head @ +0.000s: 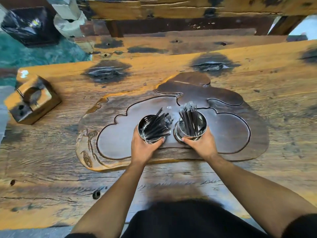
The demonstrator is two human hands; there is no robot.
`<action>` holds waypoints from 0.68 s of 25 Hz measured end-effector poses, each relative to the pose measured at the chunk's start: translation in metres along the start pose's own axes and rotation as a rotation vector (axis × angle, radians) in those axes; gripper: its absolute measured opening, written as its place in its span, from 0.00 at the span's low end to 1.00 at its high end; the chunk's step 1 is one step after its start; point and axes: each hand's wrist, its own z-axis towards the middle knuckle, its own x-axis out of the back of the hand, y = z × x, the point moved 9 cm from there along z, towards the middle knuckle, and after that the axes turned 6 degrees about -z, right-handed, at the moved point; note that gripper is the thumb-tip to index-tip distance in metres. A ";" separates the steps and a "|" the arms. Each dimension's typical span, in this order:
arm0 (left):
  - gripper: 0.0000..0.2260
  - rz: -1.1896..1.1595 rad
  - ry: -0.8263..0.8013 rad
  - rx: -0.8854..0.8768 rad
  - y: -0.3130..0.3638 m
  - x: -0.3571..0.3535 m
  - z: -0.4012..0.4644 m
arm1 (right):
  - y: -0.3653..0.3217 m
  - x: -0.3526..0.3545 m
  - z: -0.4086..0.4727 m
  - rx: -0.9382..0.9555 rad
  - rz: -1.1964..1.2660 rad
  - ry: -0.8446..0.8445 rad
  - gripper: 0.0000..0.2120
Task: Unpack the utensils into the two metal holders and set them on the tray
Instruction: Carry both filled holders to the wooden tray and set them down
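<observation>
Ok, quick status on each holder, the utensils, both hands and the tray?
Left holder: on the tray, full of dark utensils leaning right.
Right holder: on the tray, utensils standing upright.
Left hand: grip closed on the left holder.
Right hand: grip closed on the right holder.
Tray: flat on the table.

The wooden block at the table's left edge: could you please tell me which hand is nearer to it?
Left. The left hand holds the left holder, closer to the wooden block; the right hand grips the right holder, farther away.
</observation>
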 end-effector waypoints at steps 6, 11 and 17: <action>0.44 0.039 0.005 -0.031 -0.006 -0.011 0.011 | 0.007 -0.003 0.009 0.020 0.001 -0.003 0.47; 0.45 0.060 0.026 -0.037 -0.009 -0.016 0.009 | 0.016 -0.005 0.008 0.005 0.009 -0.011 0.50; 0.46 0.081 -0.052 -0.009 -0.017 -0.020 0.008 | 0.023 -0.008 0.006 -0.030 0.027 -0.041 0.51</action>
